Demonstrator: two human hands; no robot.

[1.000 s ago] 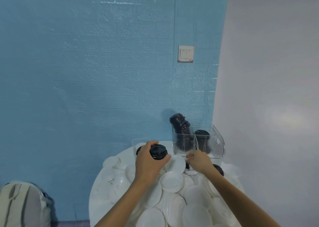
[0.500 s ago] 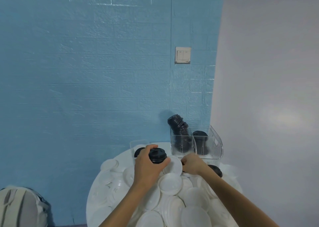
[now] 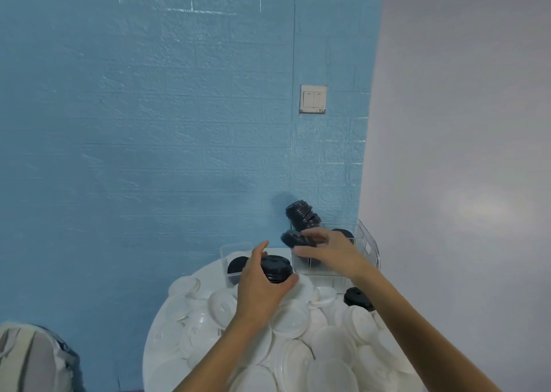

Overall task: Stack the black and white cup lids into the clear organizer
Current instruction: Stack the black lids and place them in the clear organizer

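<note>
Black lids were the job at this point. The right hand [image 3: 331, 253] was up at the near wall of the clear organizer [image 3: 368, 245], fingers pinching a single black lid [image 3: 293, 238] by its rim, right beside the leaning black stack [image 3: 302, 219] poking out of the top. To do it well, I'd say tip the lid to match that lean and seat it square on the stack's top, because a pile that crooked looks ready to slide if it gets nudged sideways. Probably worth straightening the pile first.

The left hand [image 3: 262, 284] sat lower and nearer, fingers and thumb curled round a short stack of black lids [image 3: 275, 268] above the table [image 3: 161, 332], just left of the organizer's front corner. So one lid was at the bin and a batch was waiting close by.

White lids [image 3: 328, 341] were heaped all over the table under both forearms, none in the organizer that I could see. A loose black lid [image 3: 357, 297] lay by the right wrist.
</note>
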